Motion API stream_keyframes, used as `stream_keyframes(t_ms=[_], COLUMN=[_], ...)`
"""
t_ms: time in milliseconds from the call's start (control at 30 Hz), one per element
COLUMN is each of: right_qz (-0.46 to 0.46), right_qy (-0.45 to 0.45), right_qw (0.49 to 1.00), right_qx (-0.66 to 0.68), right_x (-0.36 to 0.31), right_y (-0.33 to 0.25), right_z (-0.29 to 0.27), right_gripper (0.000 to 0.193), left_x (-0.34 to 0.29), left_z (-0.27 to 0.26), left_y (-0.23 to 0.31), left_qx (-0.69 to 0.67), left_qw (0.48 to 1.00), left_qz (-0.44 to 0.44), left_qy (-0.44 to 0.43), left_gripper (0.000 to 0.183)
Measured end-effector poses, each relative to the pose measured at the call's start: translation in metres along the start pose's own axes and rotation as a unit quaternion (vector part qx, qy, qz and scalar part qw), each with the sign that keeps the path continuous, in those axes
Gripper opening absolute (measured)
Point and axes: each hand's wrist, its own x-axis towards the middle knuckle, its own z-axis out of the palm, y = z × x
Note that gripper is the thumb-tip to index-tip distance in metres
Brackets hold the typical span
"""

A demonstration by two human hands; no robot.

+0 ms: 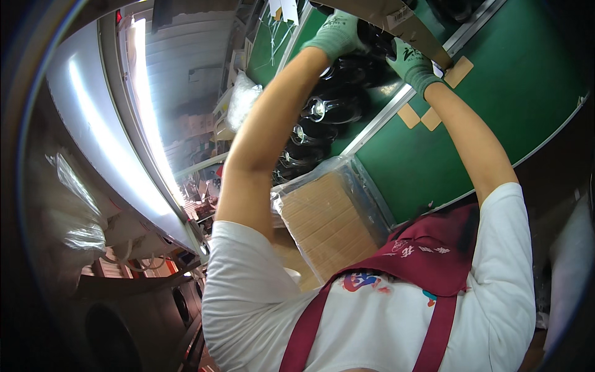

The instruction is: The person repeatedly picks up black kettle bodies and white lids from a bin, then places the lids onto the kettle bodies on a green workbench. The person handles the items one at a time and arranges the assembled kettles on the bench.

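Both my hands wear pale green gloves with dark fingertips and reach to the top edge of the head view. My left hand (pixel 339 34) is beside an open brown cardboard box (pixel 416 28), and its fingers are mostly hidden. Close under the box's near edge, my right hand (pixel 410 64) has its fingers curled, with the thumb against a glossy black item (pixel 374 38) between the hands. What exactly it grips is hidden. Below my left hand stands a row of glossy black shoes (pixel 331 110), some with silvery ornaments.
A metal rail (pixel 378 127) borders the green work surface (pixel 496 80). Small tan cards (pixel 458 72) lie on the green. Nearer me is a large carton (pixel 328 223) under clear plastic. A bright tube lamp (pixel 145 93) and a bundle of clear plastic (pixel 243 99) are at left.
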Motion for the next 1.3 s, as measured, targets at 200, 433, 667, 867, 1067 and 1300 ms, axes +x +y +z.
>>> stream_keyframes(t_ms=[200,433,667,867,1067,1300], right_qz=[-0.011,-0.005,-0.032,-0.005,-0.034,-0.110], right_qy=[0.046,0.012,-0.003,0.049,0.287,0.088], right_qw=[0.998,0.999,0.997,0.996,0.957,0.976], right_qx=[-0.037,-0.044,-0.074,-0.072,0.022,-0.167], right_x=[0.000,0.005,0.003,0.016,-0.056,-0.040], right_y=[-0.003,-0.004,-0.004,0.012,-0.038,-0.107], right_z=[0.001,0.006,-0.006,0.004,0.002,0.040], right_gripper=[0.058,0.060,0.050,0.038,0.056,0.068], left_x=[0.002,0.012,0.012,0.019,-0.051,-0.080], left_z=[0.013,0.016,0.025,0.007,0.046,0.079], left_y=[-0.027,-0.034,-0.038,-0.017,-0.090,-0.122], left_qx=[-0.073,-0.006,0.010,0.189,-0.095,-0.174], left_qw=[0.987,0.998,0.968,0.915,0.974,0.980], left_qz=[-0.098,-0.038,0.248,0.355,0.075,0.015], left_qy=[0.100,0.054,0.035,0.045,0.192,0.095], left_gripper=[0.061,0.056,0.087,0.082,0.097,0.082])
